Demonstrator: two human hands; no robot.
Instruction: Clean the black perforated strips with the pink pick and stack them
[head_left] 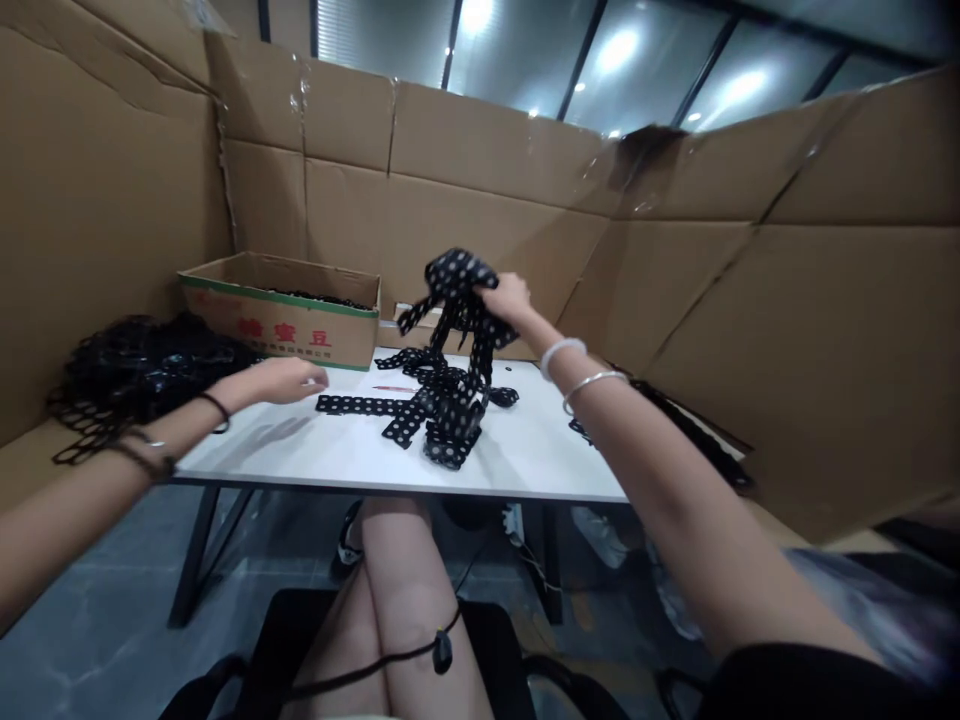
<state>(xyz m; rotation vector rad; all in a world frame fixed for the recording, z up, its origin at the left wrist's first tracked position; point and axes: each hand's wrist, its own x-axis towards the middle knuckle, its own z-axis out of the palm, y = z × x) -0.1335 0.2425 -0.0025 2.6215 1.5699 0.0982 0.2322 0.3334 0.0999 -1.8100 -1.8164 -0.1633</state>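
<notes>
My right hand (507, 300) is closed on a bunch of black strips with white dots (459, 275), raised above the table. Several strips hang down from it toward a loose heap of the same dotted strips (450, 415). One flat strip (360, 405) stretches left from that heap. Over the left part of the white table (300, 455), my left hand (289, 380) hovers with nothing in it, its fingers loosely extended. A thin reddish pen-like stick (394, 388) lies behind the flat strip. The lower ends of the hanging strips are blurred and merge with the heap.
An open cardboard box (300, 335) holding dark material stands at the back left. Beside it lies a tangled black pile (142, 370). More black strips (694, 430) lie along the right side. Tall cardboard walls (487, 165) surround the table.
</notes>
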